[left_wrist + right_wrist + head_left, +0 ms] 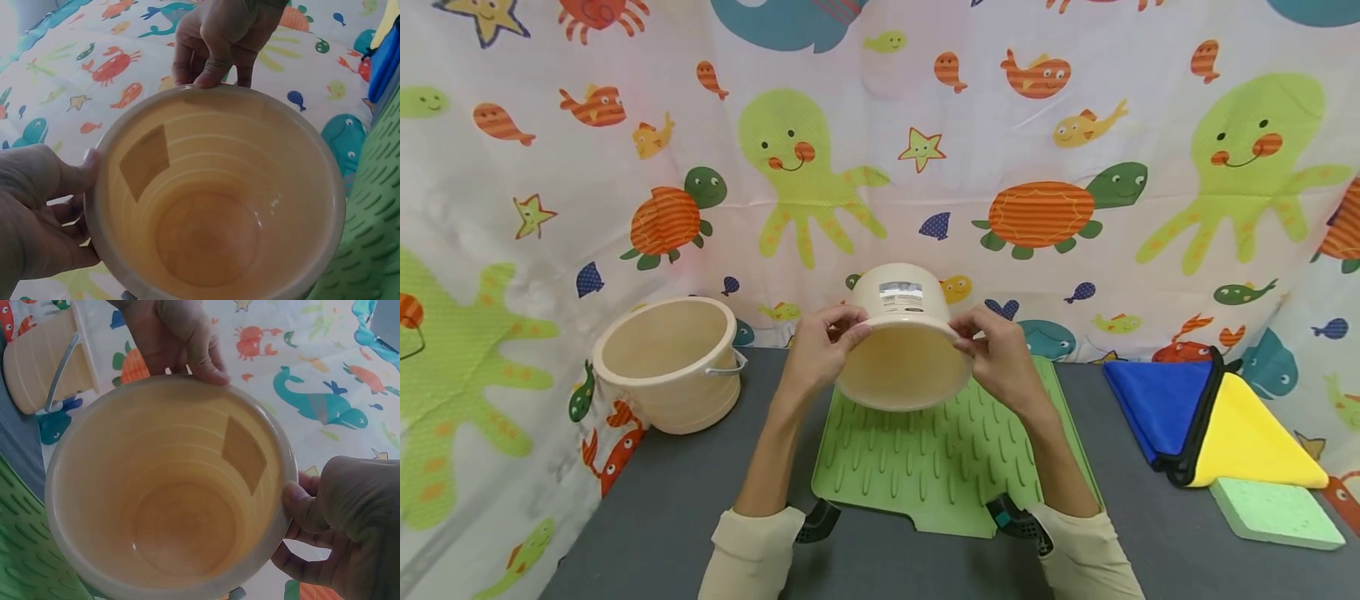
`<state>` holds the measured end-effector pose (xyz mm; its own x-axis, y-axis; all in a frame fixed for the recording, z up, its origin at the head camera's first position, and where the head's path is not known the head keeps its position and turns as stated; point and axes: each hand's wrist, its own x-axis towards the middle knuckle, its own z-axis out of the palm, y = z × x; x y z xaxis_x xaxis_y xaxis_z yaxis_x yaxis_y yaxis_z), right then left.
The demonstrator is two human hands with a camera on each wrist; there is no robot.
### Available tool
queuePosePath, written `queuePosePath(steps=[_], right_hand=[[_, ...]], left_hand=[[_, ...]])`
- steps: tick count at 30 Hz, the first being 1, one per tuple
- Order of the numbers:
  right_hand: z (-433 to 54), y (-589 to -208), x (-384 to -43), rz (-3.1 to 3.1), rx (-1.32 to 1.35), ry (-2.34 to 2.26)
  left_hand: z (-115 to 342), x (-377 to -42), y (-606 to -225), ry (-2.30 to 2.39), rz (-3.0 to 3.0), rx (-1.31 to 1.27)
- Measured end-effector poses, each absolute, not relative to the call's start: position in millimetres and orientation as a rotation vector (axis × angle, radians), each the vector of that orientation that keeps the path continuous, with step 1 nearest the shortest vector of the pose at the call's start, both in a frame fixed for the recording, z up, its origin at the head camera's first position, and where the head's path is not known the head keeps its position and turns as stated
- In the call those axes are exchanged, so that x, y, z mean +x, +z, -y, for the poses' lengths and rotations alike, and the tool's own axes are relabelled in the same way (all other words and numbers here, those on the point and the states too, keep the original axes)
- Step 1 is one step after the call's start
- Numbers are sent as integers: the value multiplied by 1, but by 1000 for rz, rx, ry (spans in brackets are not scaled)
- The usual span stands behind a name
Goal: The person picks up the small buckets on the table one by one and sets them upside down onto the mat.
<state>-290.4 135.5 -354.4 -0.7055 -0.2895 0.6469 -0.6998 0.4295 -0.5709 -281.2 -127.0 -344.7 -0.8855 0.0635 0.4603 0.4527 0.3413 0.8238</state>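
The left hand (823,352) pinches the rim of a cream bucket (901,332) at about ten o'clock, and the right hand (1000,358) pinches it at about two, thumbs to the front; from here some of the fingertips vanish behind the rim. They've got the bucket tipped over, mouth toward the person, above a green ridged mat (925,475). I can't tell whether its lower rim touches the mat, whose far middle it hides. The label (901,297) on its wall is too small to read, though it shows through inside as a dark patch. A grey bit by the rim, cut off in both wrist views, is hard to make out.

Over at nine o'clock stands a larger cream bucket (685,404), its floor out of sight. Near three o'clock lie a blue cloth (1157,400) and a yellow cloth (1247,437), then a pale green sponge (1277,512) toward four. A sea-creature curtain (955,33) rises at twelve, its top cut off.
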Motion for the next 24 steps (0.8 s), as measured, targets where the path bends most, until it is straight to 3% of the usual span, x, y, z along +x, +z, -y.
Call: queuePosePath(steps=[24], right_hand=[[-140,-353,-288,2271,843,978]], left_hand=[[132,-272,-338,-1122,2396,-919]])
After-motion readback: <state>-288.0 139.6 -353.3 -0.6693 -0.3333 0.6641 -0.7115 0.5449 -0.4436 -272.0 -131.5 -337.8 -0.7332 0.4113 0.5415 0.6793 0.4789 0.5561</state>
